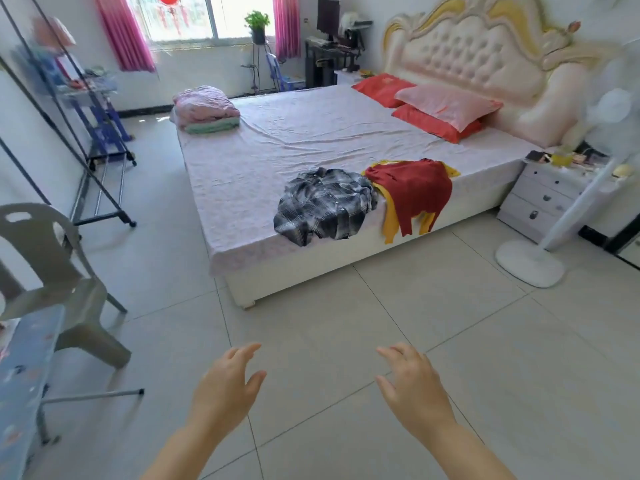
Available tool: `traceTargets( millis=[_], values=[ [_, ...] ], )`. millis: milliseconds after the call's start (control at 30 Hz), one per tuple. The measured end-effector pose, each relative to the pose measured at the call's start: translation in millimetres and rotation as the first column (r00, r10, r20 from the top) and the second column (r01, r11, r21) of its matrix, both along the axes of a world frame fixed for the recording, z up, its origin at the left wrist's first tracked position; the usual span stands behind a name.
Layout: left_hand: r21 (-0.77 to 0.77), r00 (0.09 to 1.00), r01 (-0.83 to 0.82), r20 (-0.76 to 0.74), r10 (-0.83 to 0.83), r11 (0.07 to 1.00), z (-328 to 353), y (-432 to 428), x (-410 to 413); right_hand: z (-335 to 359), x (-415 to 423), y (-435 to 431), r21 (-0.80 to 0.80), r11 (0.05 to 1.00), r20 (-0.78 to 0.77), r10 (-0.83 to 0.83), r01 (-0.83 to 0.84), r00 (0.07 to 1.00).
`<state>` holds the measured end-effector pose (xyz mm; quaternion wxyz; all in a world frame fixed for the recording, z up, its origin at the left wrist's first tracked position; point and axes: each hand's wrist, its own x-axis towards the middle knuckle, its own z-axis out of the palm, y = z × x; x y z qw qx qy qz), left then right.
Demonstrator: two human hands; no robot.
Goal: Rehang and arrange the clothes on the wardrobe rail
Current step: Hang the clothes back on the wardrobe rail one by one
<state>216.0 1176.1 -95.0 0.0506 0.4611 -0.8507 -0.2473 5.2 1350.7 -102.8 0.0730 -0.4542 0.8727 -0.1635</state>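
Observation:
A grey plaid shirt (325, 204) lies crumpled at the near edge of the bed (263, 157). Right beside it a dark red garment (414, 190) lies on top of a yellow one (391, 220), both drooping over the bed's edge. A black metal clothes rack (100, 188) stands at the left by the wall, its frame bare where I can see it. My left hand (225, 389) and my right hand (414, 386) reach forward over the tiled floor, well short of the bed, fingers spread and holding nothing.
A grey plastic chair (55, 271) stands at the near left beside a patterned blue surface (24, 375). A white standing fan (533, 261) and a white nightstand (547, 195) are right of the bed. Folded bedding (204, 110) sits on the far corner.

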Motion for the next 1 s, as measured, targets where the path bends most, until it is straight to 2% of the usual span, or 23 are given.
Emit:
traceTargets(
  millis=[300,500,733,1000],
  values=[
    [0.029,0.996,-0.085,0.02,0.084,0.996,-2.0,-93.1,-81.4,4.4,-102.3,-110.7,0.089,0.989,0.061,0.111,-0.116,0.992],
    [0.053,0.998,-0.069,0.018,0.068,0.996,-20.6,-191.3,-149.5,-2.9,-170.2,-207.0,0.099,0.991,0.043,0.089,-0.093,0.995],
    [0.069,0.999,-0.03,0.014,0.029,0.997,-12.3,-315.8,-233.8,14.2,-252.2,-321.1,0.12,0.992,-0.001,0.039,-0.039,0.999],
    [0.106,0.998,-0.065,0.029,0.062,0.992,-11.7,-414.7,-321.0,7.4,-340.4,-427.5,0.114,0.993,0.057,0.004,-0.01,0.998]
  ],
)
